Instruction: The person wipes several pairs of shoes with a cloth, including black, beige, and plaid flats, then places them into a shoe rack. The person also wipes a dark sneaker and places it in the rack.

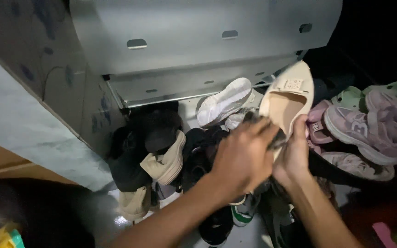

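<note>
Over at the far left, a tan chunky-soled shoe (pixel 166 160) leans toe-up against a heap of black footwear (pixel 138 138) on the floor (pixel 249 236), below a grey metal shoe cabinet (pixel 198 32) with slotted flaps. Next to it, a white sneaker (pixel 224 101) lies sole-out, tilted against the cabinet's lower edge.

Toward the middle, the left hand (pixel 242 158) is curled partly closed, knuckles up, its fingers pressing a dark cloth (pixel 265 131) against the beige flat shoe (pixel 286 98). Just how tightly it grips the cloth cannot be told, since the fingertips are blurred. Right beside it, touching, the right hand (pixel 295 154) wraps around the heel end of that shoe from below, thumb lying up along the rim, fingers closed on it.

That beige flat shoe stands tilted, toe pointing up and away toward the cabinet, its pale insole facing the camera. It has a pointed toe and a small square ornament on the vamp.

Further right, a lilac sneaker (pixel 368 133) rests on a pile with a pink sandal (pixel 318 126) and pale green clogs (pixel 394 87).
</note>
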